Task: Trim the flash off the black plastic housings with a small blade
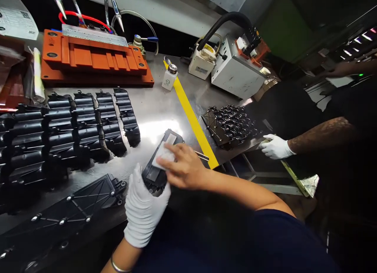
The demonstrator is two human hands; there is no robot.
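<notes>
My left hand (pixel 144 206), in a white glove, is closed around the near end of a black plastic housing (pixel 153 174) and holds it tilted above the bench. A lighter rectangular strip (pixel 169 139) runs along the housing's upper face. My bare right hand (pixel 184 165) presses a folded white wipe (pixel 161 157) flat against that face, its fingers slightly blurred. A pair of tweezers (pixel 202 155) shows just beyond my right hand; its other end is hidden.
Rows of black ribbed parts (pixel 85 124) cover the bench's left side, with black ribbed plates (pixel 88 202) nearer me. An orange fixture (pixel 97 61) and a white dispenser bottle (pixel 169 79) stand behind. Right of the yellow tape (pixel 191 116) are stacked black parts (pixel 229 126) and a co-worker's gloved hand (pixel 275 146).
</notes>
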